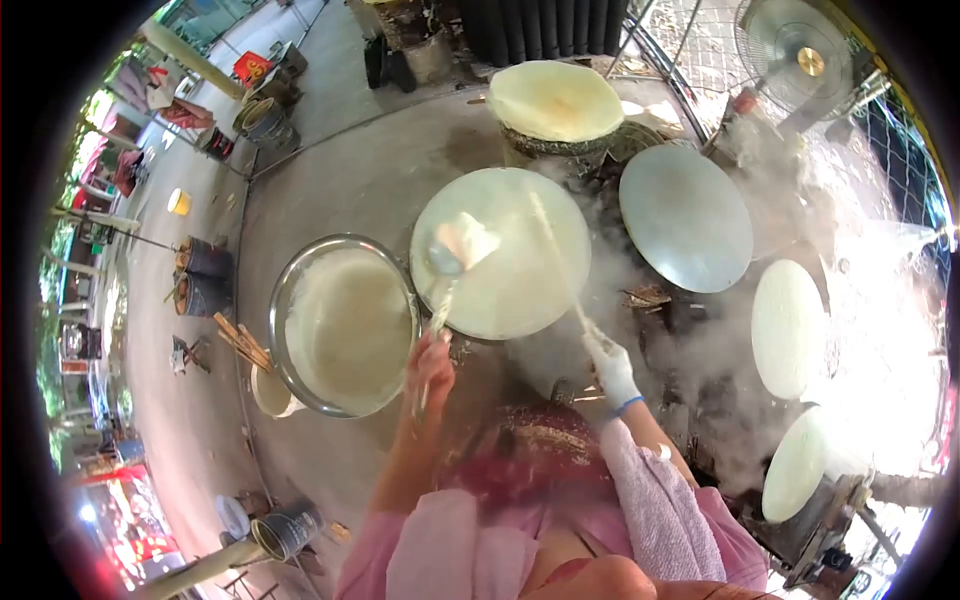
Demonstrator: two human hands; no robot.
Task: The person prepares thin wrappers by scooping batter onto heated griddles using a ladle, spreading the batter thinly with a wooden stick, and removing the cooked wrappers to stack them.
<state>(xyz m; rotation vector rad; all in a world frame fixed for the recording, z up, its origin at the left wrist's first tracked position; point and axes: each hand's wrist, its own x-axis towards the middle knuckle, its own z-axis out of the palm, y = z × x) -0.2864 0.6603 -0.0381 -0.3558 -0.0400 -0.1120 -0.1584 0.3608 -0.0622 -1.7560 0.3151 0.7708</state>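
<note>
My left hand is closed around the handle of a ladle, whose blurred bowl is over a round griddle with a pale surface. A white patch, perhaps batter, shows beside the bowl. My right hand, in a white glove, grips a long thin stick that reaches across the griddle's right side. Whether the stick touches the surface I cannot tell. Left of the griddle stands a wide metal basin holding creamy batter.
Steam drifts around a domed lid at the right and two pale rounds, one a disc. Behind the griddle, a pale round sheet lies on a basket-like stand. A fan stands back right. Wooden sticks lie by the basin.
</note>
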